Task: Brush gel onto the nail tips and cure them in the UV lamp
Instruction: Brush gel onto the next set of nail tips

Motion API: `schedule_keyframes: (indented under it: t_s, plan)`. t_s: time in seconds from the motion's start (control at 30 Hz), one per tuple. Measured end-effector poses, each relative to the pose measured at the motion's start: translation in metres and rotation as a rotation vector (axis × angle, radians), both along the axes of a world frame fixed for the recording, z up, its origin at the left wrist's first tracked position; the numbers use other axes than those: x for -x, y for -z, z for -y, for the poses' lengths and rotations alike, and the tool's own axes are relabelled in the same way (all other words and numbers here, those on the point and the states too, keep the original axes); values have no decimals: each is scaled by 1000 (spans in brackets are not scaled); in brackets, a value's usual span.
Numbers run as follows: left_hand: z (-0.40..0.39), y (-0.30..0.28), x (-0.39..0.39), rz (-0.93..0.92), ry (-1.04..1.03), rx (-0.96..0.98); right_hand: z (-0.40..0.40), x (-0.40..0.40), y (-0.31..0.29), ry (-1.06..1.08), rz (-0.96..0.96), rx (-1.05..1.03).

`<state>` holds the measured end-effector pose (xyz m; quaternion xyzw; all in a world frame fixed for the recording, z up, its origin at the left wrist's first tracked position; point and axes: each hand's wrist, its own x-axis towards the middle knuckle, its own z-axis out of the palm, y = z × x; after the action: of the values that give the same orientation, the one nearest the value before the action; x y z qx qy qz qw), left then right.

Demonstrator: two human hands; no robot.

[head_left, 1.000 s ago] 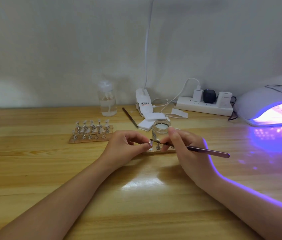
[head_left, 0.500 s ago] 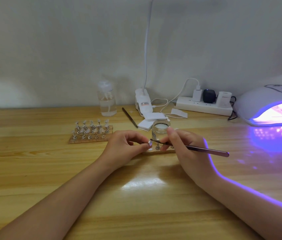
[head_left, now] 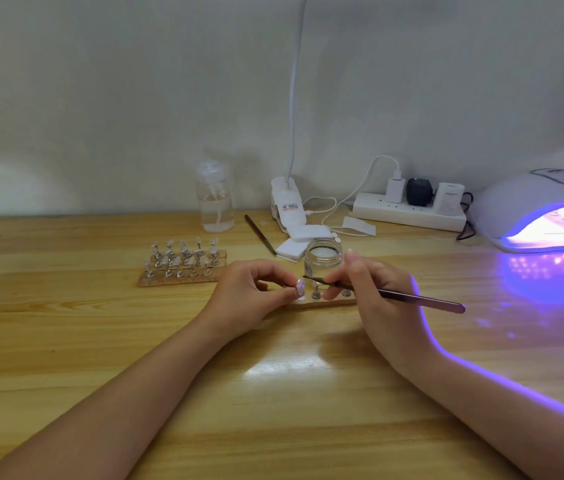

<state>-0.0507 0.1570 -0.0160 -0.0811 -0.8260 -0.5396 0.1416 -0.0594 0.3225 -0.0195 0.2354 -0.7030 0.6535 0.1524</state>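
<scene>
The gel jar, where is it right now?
In the head view the gel jar stands near the table's middle, just behind the right hand that holds the brush, with white pads at its left.

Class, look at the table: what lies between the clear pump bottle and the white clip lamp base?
In the head view, a dark spare brush lies slanted between the pump bottle and lamp base.

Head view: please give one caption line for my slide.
Right hand brushes gel onto nail tip pinched by left hand.

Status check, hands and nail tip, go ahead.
Left hand pinching nail tip. Right hand holding brush, bristles at the tip. UV lamp lit. Nothing in the way.
</scene>
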Motion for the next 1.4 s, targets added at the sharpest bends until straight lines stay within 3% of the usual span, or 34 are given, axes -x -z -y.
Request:
schedule_keyframes:
  t_s: [0.37,0.53,0.73,1.03,1.23,1.4]
  plan:
    - [2,2,3,-35,9,22,-1,-2,2,-47,-13,-57]
    - [1,2,2,-29,10,10,0,-1,2,-18,-26,22]
    - [0,2,2,-9,-8,-12,0,1,3,9,-51,-88]
    - [0,2,1,19,-13,-24,0,0,5,-41,-29,30]
    - [-1,2,1,28,-22,-18,0,3,4,7,-52,-131]
    - [-1,2,2,41,-30,-2,0,0,4,-37,-26,-64]
